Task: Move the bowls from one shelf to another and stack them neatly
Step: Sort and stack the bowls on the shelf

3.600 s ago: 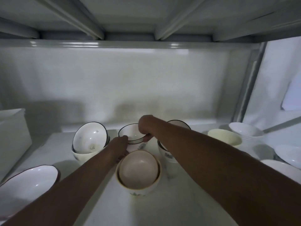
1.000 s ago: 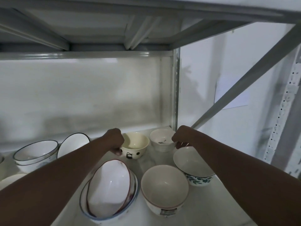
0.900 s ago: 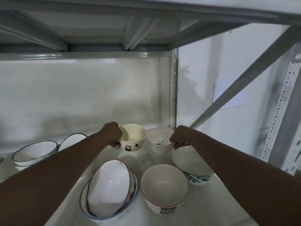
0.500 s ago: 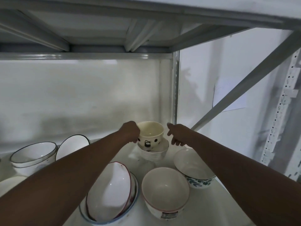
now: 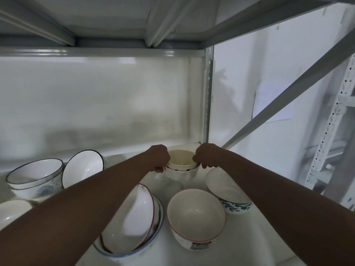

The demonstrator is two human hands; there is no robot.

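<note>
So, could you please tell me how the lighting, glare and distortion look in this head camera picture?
Head view: dim and flat overall, so both forearms read as dark shapes; soft glare on the back rail and small highlights in the tilted black-rimmed bowl; wide-angle bending bows the upper shelf beams; the cream bowl between the left hand and right hand looks slightly soft.
</note>
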